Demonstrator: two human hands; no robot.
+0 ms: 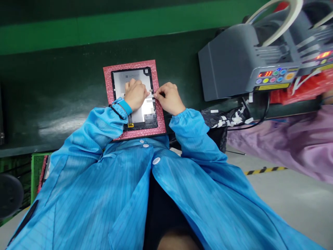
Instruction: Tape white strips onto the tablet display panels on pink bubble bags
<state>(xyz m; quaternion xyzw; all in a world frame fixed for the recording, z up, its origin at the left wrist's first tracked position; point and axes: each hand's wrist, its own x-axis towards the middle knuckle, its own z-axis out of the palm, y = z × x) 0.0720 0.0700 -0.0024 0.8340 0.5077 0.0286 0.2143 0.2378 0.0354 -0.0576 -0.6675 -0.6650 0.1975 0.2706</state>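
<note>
From where I stand, the person's blue coat (109,194) is nearest, right up against the dark green bench (52,93). At its edge a flat display panel (142,116) lies on a pink foam sheet (145,133). The left hand (135,94) rests on the panel, its grip impossible to tell; the right hand (169,99) pinches finger and thumb at the panel's right edge, anything between them too small to see. Farther off to the right sits a grey machine (229,66).

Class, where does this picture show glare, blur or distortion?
Head view: white glare on the panel, softer sheen on the table; head view: the far-right machine is smeared; head view: the coat looks stretched toward the lower corners, probably wide-angle distortion.
</note>
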